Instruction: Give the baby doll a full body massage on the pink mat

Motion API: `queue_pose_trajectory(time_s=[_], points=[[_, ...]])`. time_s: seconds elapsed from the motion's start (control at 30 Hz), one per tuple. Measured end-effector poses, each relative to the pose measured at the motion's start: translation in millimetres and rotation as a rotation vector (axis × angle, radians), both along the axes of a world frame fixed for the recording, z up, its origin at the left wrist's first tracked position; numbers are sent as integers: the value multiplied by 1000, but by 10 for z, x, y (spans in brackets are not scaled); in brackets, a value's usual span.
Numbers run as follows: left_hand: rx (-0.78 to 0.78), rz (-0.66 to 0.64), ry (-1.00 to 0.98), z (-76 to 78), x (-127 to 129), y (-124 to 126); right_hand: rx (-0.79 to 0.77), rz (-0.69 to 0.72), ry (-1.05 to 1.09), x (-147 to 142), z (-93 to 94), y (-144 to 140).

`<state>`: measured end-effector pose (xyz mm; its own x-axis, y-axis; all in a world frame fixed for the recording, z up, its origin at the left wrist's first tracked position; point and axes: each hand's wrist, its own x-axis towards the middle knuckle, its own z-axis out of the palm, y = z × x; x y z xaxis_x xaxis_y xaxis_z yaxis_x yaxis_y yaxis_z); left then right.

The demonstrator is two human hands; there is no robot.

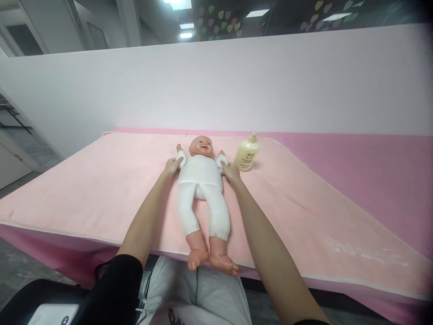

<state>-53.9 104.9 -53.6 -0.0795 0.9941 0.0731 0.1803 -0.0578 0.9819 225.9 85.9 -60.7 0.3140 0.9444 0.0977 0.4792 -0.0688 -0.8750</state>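
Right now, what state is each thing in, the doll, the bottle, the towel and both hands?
Baby doll: on its back, feet past the table edge.
Pump bottle: upright beside the doll, untouched.
Pink towel: spread flat under the doll.
Left hand: holding the doll's arm.
Right hand: holding the doll's other arm.

Probably an infant-care training room: practice doll (pixel 202 189), padded pink table (pixel 101 189).
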Motion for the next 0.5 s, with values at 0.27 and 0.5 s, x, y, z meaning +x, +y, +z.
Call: queue_pose_trajectory(time_s=[0.27,0.5], points=[[97,-197,-221,24,-63,-331,77,317,275,86,-17,-323],[110,-231,-201,49,-109,-573,266,374,256,148,-61,-573]])
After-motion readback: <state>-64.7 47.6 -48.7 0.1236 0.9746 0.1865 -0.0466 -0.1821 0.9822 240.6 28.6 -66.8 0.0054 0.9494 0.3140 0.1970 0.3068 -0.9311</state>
